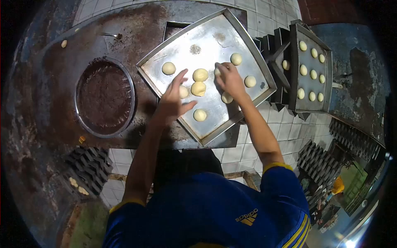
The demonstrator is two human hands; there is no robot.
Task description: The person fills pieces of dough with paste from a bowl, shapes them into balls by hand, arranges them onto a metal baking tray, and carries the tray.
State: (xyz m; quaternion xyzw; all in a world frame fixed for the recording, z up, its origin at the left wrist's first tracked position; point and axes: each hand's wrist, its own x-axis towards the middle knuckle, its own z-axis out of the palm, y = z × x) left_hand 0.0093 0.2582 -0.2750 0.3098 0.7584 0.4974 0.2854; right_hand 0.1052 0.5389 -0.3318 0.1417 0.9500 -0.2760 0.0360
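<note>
A square metal baking tray [244,45] lies turned at an angle on the worktop, with several pale round dough balls on it. My left hand [173,101] is open over the tray's left side, fingers spread, beside a partly covered dough ball [183,92]. In the middle, two dough pieces touch: an upper one [200,75] and a lower, uneven one [198,89]. To their right, my right hand [231,82] has its fingers curled around a dough ball [217,72], mostly hidden beneath them. Another dough ball [227,97] lies just under that wrist.
A round metal pan [105,97] with a dark brown filling stands on the worktop [149,25] at left. A spoon [109,34] lies behind it. At right, a second tray [312,105] of dough balls rests on stacked dark trays [281,53].
</note>
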